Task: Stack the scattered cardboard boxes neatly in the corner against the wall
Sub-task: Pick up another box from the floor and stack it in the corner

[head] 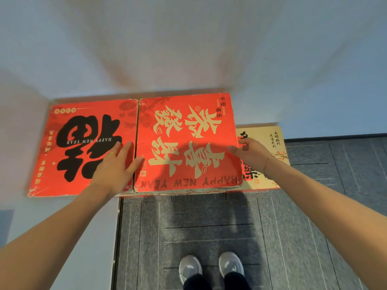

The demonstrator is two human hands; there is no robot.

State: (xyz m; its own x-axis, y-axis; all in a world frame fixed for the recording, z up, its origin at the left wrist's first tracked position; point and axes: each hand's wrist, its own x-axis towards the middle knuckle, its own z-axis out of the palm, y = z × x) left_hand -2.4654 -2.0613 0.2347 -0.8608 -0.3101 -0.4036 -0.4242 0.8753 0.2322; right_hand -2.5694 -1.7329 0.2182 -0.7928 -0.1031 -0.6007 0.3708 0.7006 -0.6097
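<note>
Against the wall, the gold-lettered red box (188,141) sits high beside the black-lettered red box (83,147), partly over a cream box (266,155). Left hand (115,164) rests flat with straight fingers across their seam, while right hand (249,151), loosely spread, touches its right edge, probably squaring it up.

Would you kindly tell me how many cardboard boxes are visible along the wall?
3: a red box with black lettering on the left, a red box with cream lettering in the middle, a cream box lower right. Others may sit hidden underneath.

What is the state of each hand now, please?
Left hand: open, straight fingers resting at the left edge of the middle red box.
Right hand: open, fingers at that box's right edge.
</note>
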